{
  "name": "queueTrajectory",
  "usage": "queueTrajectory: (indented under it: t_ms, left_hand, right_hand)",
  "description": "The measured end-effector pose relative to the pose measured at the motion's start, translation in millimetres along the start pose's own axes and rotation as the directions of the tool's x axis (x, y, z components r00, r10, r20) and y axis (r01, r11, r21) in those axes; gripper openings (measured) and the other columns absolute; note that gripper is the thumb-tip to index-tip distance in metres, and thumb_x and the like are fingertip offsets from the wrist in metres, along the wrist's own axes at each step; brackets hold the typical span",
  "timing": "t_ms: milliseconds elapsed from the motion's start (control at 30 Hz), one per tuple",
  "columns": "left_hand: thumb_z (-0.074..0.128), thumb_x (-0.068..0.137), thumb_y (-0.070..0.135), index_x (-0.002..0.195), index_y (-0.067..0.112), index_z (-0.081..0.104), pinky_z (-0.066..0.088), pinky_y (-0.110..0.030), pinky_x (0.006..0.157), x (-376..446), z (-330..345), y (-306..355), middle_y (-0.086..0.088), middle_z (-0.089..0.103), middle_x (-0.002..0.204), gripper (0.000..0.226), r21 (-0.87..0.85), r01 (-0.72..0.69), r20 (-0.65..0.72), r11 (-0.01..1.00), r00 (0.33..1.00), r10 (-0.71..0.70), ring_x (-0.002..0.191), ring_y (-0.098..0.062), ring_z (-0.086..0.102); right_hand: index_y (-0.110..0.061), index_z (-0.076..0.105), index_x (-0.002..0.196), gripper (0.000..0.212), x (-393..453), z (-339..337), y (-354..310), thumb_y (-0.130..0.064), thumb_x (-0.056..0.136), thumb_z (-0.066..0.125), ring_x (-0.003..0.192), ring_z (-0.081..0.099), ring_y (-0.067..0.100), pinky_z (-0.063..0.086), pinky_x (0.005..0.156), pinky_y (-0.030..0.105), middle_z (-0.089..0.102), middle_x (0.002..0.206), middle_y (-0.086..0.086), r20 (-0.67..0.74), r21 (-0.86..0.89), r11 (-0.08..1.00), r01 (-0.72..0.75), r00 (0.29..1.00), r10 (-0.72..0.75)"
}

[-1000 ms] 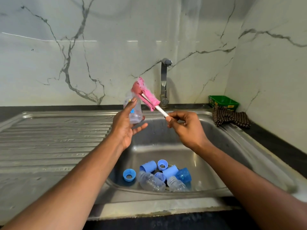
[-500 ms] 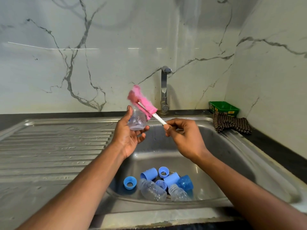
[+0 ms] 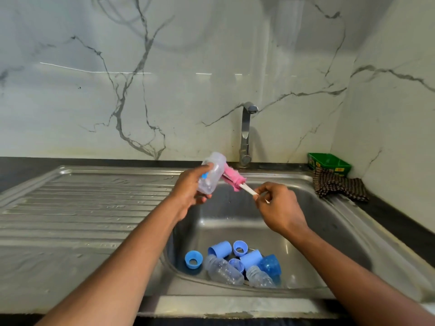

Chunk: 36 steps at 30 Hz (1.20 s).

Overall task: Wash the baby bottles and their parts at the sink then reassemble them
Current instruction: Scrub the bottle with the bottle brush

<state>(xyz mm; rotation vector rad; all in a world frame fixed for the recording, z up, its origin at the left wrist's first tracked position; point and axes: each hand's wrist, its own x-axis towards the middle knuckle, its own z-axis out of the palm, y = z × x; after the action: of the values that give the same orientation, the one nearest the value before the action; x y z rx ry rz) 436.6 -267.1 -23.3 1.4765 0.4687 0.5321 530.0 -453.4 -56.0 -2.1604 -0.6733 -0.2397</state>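
Closest to the camera, down at the near end of the steel sink (image 3: 348, 234), there's a little pile of parts lying on the basin floor: 2 clear bottles (image 3: 223, 270) on their sides next to each other, a light blue ring (image 3: 193, 259) a bit off to the left, a couple of light blue caps (image 3: 220, 248) tipped over, another ring (image 3: 240, 247) behind them and a darker see-through blue cap (image 3: 270, 265) on the right, all bunched up and touching. Above that, over the basin, the left hand (image 3: 188, 191) has its fingers and thumb wrapped around a clear baby bottle (image 3: 210, 176), tilted with the base pointing up and away. The right hand (image 3: 280, 209) pinches the white handle of a pink sponge brush (image 3: 231, 181) between fingertips and thumb, and the pink head sits right against the bottle's right side, partly hidden behind it, so I can't tell if it's inside. Further back is the chrome tap (image 3: 246, 135), not running as far as I can see. Over in the far right corner a checked brown cloth (image 3: 339, 187) lies on the sink edge, with a green tub (image 3: 329, 162) right behind it against the marble wall.
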Motion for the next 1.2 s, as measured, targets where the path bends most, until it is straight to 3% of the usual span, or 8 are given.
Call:
queueTrajectory:
  t_ms: [133, 267, 500, 633, 833, 900, 1000, 1200]
  left_hand:
    - [0.089, 0.061, 0.041, 0.105, 0.028, 0.053, 0.05, -0.031, 0.072, -12.6, -8.4, 2.1, 0.007, 0.061, 0.098, 0.058, 0.702, -0.221, -0.051, 0.677, 0.933, 0.356, 0.082, -0.017, 0.06]
    - [0.091, 0.057, 0.03, 0.117, 0.023, 0.044, 0.048, -0.031, 0.074, -20.0, 6.9, -17.4, -0.002, 0.061, 0.109, 0.077, 0.863, -0.219, 0.144, 0.455, 0.97, 0.194, 0.094, -0.025, 0.061]
    - [0.093, 0.049, 0.03, 0.101, 0.02, 0.049, 0.05, -0.037, 0.073, -0.3, -14.4, -29.3, -0.009, 0.066, 0.104, 0.069, 0.693, -0.156, 0.069, 0.704, 0.986, 0.15, 0.082, -0.022, 0.059]
    - [0.09, 0.064, 0.03, 0.11, 0.026, 0.056, 0.052, -0.037, 0.083, -5.1, -17.1, -4.2, -0.002, 0.065, 0.109, 0.058, 0.449, -0.289, -0.002, 0.845, 0.946, 0.325, 0.088, -0.018, 0.061]
    - [0.086, 0.068, 0.031, 0.119, 0.026, 0.054, 0.05, -0.021, 0.078, -56.0, -100.8, 30.9, 0.002, 0.062, 0.108, 0.06, 0.305, -0.467, -0.145, 0.83, 0.838, 0.525, 0.086, -0.005, 0.059]
    - [0.086, 0.074, 0.022, 0.121, 0.024, 0.053, 0.048, -0.016, 0.079, -78.8, -157.3, 24.1, 0.003, 0.062, 0.113, 0.057, 0.335, -0.432, -0.289, 0.837, 0.799, 0.528, 0.09, -0.002, 0.059]
    - [0.082, 0.077, 0.012, 0.12, 0.026, 0.053, 0.051, -0.027, 0.084, -114.2, -237.6, 6.3, 0.003, 0.064, 0.114, 0.054, 0.331, -0.326, -0.437, 0.886, 0.779, 0.45, 0.096, -0.01, 0.06]
    - [0.079, 0.079, 0.006, 0.121, 0.03, 0.052, 0.052, -0.025, 0.087, -159.2, -342.2, -12.5, 0.007, 0.06, 0.113, 0.054, 0.393, -0.251, -0.568, 0.885, 0.69, 0.448, 0.101, -0.014, 0.059]
  right_hand:
    - [-0.029, 0.062, 0.103, 0.013, -3.6, -10.4, -3.9, -0.025, 0.092, 0.06, 0.087, 0.065, 0.029, 0.054, 0.076, 0.037, 0.068, 0.099, 0.005, -0.026, -0.149, 0.985, -0.09, 0.996, 0.087]
    - [-0.028, 0.06, 0.105, 0.016, -11.0, -18.2, -0.6, -0.022, 0.091, 0.057, 0.097, 0.063, 0.033, 0.053, 0.082, 0.038, 0.066, 0.108, 0.009, 0.016, -0.236, 0.96, -0.152, 0.987, 0.16]
    - [-0.028, 0.055, 0.115, 0.027, -7.1, -14.5, 4.6, -0.025, 0.09, 0.063, 0.091, 0.064, 0.03, 0.055, 0.081, 0.042, 0.065, 0.103, 0.009, 0.12, -0.174, 0.982, -0.068, 0.989, 0.089]
    - [-0.028, 0.057, 0.116, 0.027, -12.1, -11.6, -0.7, -0.024, 0.091, 0.066, 0.076, 0.066, 0.021, 0.056, 0.071, 0.038, 0.067, 0.091, 0.007, 0.165, -0.088, 0.994, -0.062, 0.983, 0.076]
    - [-0.029, 0.066, 0.1, 0.012, -33.4, 31.3, -79.7, -0.022, 0.092, 0.061, 0.072, 0.064, 0.025, 0.054, 0.068, 0.037, 0.067, 0.078, -0.002, 0.21, 0.04, 0.987, 0.155, 0.964, -0.16]
    - [-0.029, 0.066, 0.105, 0.016, -48.3, 59.7, -117.4, -0.024, 0.091, 0.06, 0.081, 0.065, 0.028, 0.054, 0.073, 0.038, 0.068, 0.085, 0.0, 0.275, 0.048, 0.967, 0.249, 0.928, -0.253]
    - [-0.033, 0.062, 0.116, 0.022, -71.1, 105.9, -175.8, -0.029, 0.094, 0.059, 0.098, 0.063, 0.027, 0.051, 0.082, 0.037, 0.068, 0.106, 0.001, 0.346, 0.031, 0.922, 0.385, 0.862, -0.371]
    - [-0.034, 0.059, 0.12, 0.025, -96.0, 179.4, -248.6, -0.03, 0.096, 0.055, 0.102, 0.063, 0.029, 0.051, 0.083, 0.038, 0.067, 0.116, 0.005, 0.361, -0.009, 0.883, 0.47, 0.825, -0.435]
